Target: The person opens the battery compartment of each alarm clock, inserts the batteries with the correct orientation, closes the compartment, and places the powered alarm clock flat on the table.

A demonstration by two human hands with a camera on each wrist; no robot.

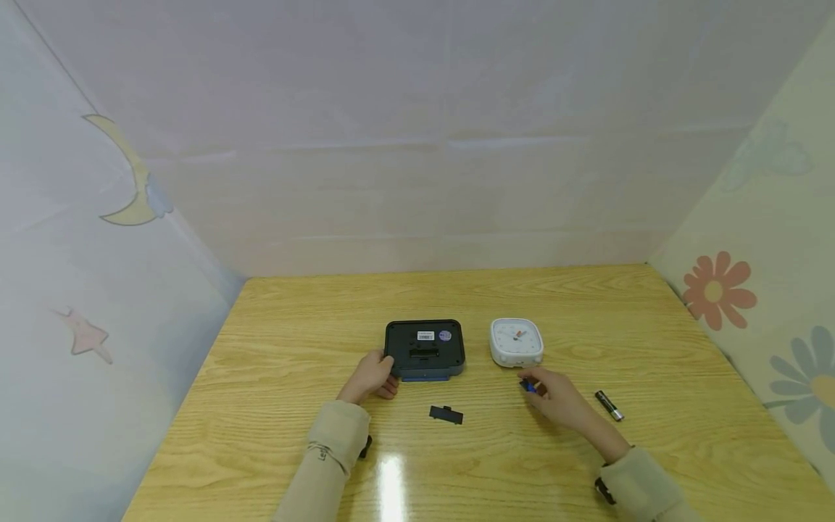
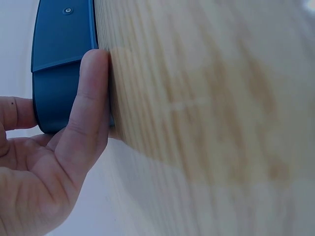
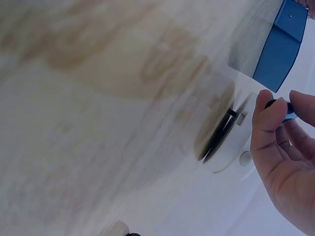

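Observation:
A flat black device (image 1: 411,357) lies back side up, with a label and a narrow battery slot showing. My left hand (image 1: 374,375) grips its near left corner; in the left wrist view the thumb is on one face and fingers lie along the other. My right hand (image 1: 554,397) pinches a small blue-and-black battery (image 3: 290,117) between thumb and fingertips, largely covered by them. Just beyond that hand stands a white clock (image 1: 516,339), face up. A black battery cover (image 1: 446,415) rests on the table in front of the device.
To the right of my right hand, a black-and-silver battery (image 1: 609,406) lies on the wooden table (image 1: 293,319). Pale fabric walls (image 1: 417,203) with printed flowers and a moon enclose the back and sides.

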